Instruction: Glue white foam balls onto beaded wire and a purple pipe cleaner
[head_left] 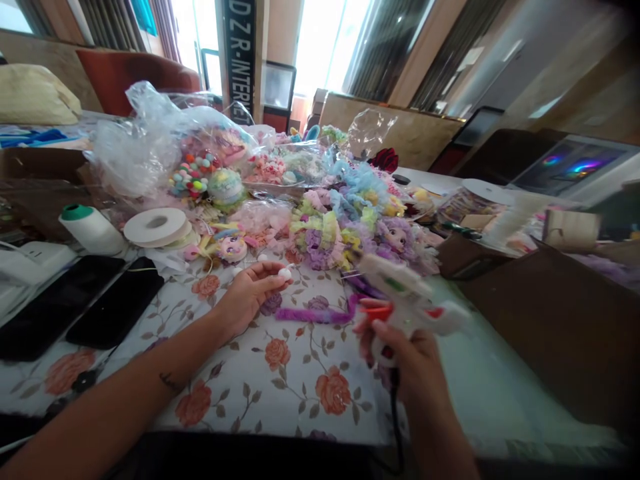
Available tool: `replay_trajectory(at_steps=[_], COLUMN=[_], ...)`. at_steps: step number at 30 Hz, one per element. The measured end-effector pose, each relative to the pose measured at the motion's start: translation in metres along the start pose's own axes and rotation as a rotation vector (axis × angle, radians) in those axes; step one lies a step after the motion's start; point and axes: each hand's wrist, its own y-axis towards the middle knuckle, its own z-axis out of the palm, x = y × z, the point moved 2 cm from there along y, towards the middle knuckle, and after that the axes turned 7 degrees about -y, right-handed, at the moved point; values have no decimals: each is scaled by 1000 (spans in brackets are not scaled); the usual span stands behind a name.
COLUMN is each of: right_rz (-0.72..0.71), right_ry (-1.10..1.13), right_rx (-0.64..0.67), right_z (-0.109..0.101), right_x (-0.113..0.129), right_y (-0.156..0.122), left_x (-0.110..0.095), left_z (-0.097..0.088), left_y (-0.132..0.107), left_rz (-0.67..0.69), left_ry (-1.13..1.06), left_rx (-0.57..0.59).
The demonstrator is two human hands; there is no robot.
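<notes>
My left hand (247,293) rests on the flowered tablecloth (280,373) and pinches a small white bead (285,273) between thumb and fingertips. My right hand (407,357) is wrapped round the grip of a white glue gun (405,293) with a red trigger, its nozzle pointing up and left. The gun is blurred by motion. A fuzzy purple pipe cleaner (315,315) lies on the cloth between the two hands. A small doll with purple hair (395,237) sits just beyond the gun.
A heap of pastel lace trims (335,213) and plastic bags (145,140) fills the far table. At left lie a ribbon roll (157,227), a thread spool (90,230) and two dark phones (85,307). A brown box (540,320) stands at right.
</notes>
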Motion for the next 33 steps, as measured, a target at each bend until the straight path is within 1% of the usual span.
replay_trajectory(at_steps=[1, 3, 6, 8, 12, 15, 19, 25, 30, 33], right_rz=[44, 103, 158, 210, 279, 283, 267, 257, 271, 269], right_ry=[25, 37, 21, 2, -41, -84, -147, -212, -278, -289], right_rx=[55, 106, 139, 189, 274, 272, 253, 217, 194, 186], right_z=[13, 28, 31, 31, 36, 39, 37, 34, 34, 35], right_x=[-1, -5, -11, -13, -14, -17, -21, -19, -18, -19], right_y=[-5, -12, -12, -9, -3, -3, -6, -11, -13, -14], left_x=[0, 0, 2, 3, 4, 4, 4, 5, 6, 7], left_z=[0, 1, 0, -1, -2, -1, 1, 2, 2, 1], left_y=[0, -1, -1, -1, 1, 1, 0, -2, -2, -4], left_rz=[-3, -13, -34, -45, -31, -16, -28, -52, -50, -56], left_ry=[-7, -33, -59, -58, -98, -142, -132, -116, -91, -80], left_rx=[1, 1, 15, 18, -44, -91, -110, -71, -65, -35])
